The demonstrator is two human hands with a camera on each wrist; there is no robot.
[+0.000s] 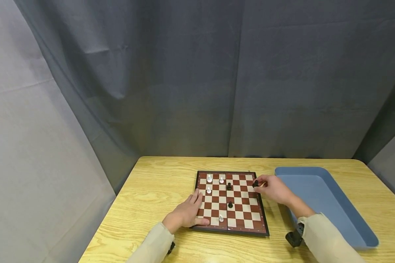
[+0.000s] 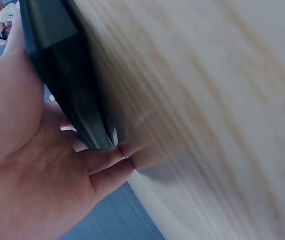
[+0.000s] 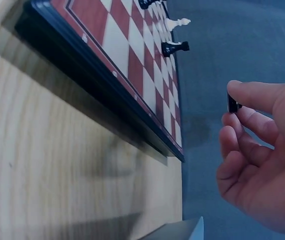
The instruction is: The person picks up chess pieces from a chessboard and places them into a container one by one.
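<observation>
Head alone: four white pieces point(image 1: 209, 178)

Behind far edge of table point(image 1: 151, 182): dark gray cloth point(image 1: 184, 91), hung in folds, with vertical seam point(image 1: 235, 91) running down to that edge. Beyond left edge: paler gray cloth point(image 1: 29, 146). Past far right corner: pale gray section point(image 1: 393, 160). Underneath everything: yellowish wood grain, rounded far corners. Soft, diffuse light.
</observation>
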